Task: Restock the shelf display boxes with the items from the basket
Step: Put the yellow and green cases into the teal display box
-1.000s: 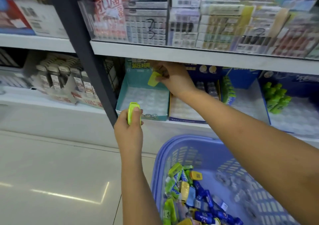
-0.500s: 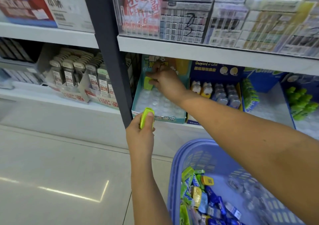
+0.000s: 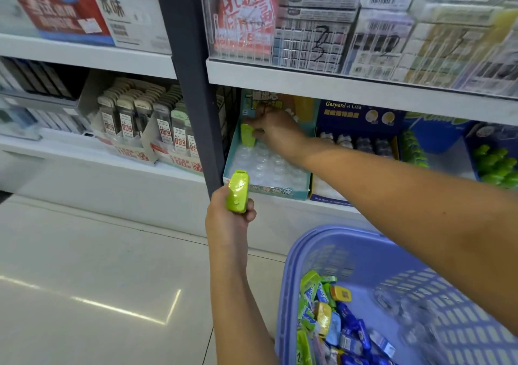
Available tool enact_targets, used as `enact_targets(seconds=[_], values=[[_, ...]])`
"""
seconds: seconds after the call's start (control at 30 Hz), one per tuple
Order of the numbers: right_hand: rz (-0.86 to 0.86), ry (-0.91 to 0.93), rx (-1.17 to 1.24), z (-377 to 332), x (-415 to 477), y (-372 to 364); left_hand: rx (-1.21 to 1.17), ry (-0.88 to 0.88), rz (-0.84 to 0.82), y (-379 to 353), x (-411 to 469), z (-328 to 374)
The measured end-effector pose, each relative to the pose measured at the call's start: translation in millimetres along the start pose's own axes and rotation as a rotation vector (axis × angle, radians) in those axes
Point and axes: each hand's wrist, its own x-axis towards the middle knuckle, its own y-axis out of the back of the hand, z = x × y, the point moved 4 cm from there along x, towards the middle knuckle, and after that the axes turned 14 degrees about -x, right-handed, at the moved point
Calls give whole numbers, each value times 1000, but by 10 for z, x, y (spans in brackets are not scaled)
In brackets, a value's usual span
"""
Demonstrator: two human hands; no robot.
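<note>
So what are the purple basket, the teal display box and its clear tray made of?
The purple basket looks like moulded plastic, semi-matt: slotted lattice walls. The teal display box is probably printed cardboard: flat folded walls. The clear tray seems thin glossy plastic, formed into see-through pockets that catch light.

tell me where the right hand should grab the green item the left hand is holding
I'd pinch the upper half of the green item, coming from above. It stands nearly upright, and the left hand wraps only its lower end, so the top sticks out clear of the fingers.
</note>
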Motion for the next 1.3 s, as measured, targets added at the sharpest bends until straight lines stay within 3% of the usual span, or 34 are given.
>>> enact_targets(seconds=[0.07, 0.13, 0.2, 0.3, 0.43, 0.53, 0.63, 0.77, 0.97, 1.17, 1.3], values=[[-32, -27, 46, -55, -97, 88, 55, -19, -3, -1, -9, 19], [34, -58, 131, -106, -245, 221, 287, -104, -35, 25, -16, 42], [69, 24, 269, -183, -504, 373, 474, -210, -71, 30, -33, 72], [-48, 254, 232, -339, -945, 508, 522, -318, -118, -61, -87, 155], [-47, 292, 160, -326, -1077, 560, 562, -356, -252, -269, -154, 175], [6, 219, 175, -222, -917, 535, 683, -453, -283, -348, -161, 148], [82, -36, 307, -66, -633, 394, 1153, -654, -334, -415, -100, 54], [105, -164, 295, -75, -303, 128, 1556, -614, -385, -412, 13, -182], [150, -126, 225, -143, -166, -3, 1570, -629, -409, -349, 59, -203], [72, -63, 85, -140, -120, 15, 1532, -624, -416, -334, 73, -206], [89, -216, 337, -95, -132, -6, 1521, -631, -431, -314, 101, -204]])
